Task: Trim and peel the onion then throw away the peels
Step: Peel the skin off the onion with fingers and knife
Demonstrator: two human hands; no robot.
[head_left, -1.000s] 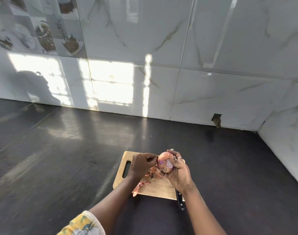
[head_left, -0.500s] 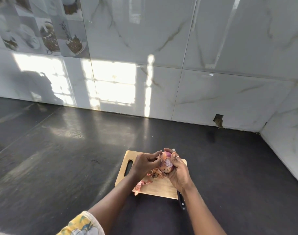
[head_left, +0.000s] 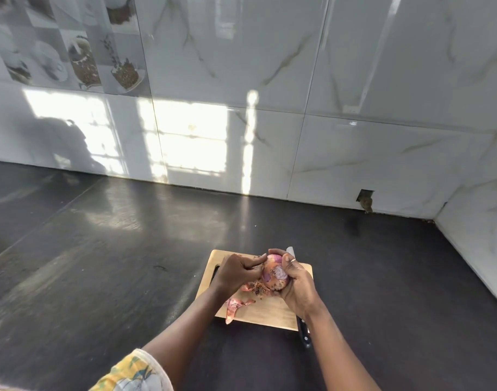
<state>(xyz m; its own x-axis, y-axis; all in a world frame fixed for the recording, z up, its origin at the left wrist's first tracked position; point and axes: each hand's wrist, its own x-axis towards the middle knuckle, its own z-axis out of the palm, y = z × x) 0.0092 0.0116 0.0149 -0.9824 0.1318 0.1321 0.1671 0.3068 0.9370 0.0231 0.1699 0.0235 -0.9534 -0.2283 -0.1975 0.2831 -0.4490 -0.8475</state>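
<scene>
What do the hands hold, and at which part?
The right hand cups the round, partly peeled reddish onion from its right side; the left hand pinches skin at its upper left.

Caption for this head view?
Right hand holds a partly peeled red onion over the cutting board; left hand pinches its skin.

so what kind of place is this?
Most likely a home kitchen: a dark countertop against a marble-look tiled wall, and a wooden cutting board with peels and a knife on it, with a partly peeled onion held above.
</scene>
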